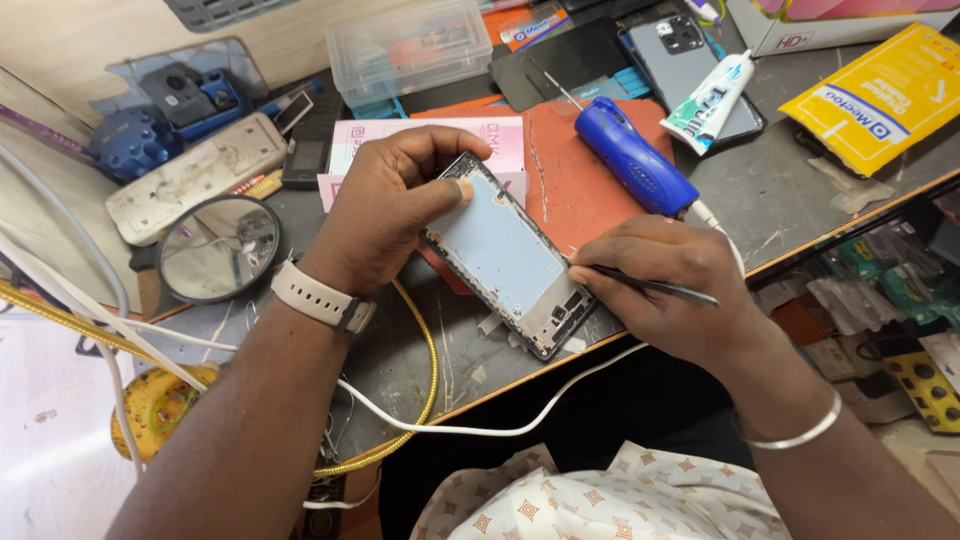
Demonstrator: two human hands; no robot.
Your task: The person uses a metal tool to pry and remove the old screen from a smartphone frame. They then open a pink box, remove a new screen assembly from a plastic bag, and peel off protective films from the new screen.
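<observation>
An opened phone frame (505, 255) with a pale blue inner plate lies tilted on the dark workbench (790, 190). My left hand (385, 205) grips its upper left corner, thumb pressed on the plate. My right hand (665, 290) pinches thin metal tweezers (650, 286), whose tip touches the frame's right edge near its lower end. A pale watch sits on my left wrist, and a silver bangle on my right wrist.
A blue handled tool (635, 160), a white glue tube (708, 100) and a grey phone (690, 60) lie behind. A round mirror (218, 248), a white power strip (190, 175), a clear plastic box (410, 45), a yellow packet (880, 95) and loose cables (440, 425) surround the spot.
</observation>
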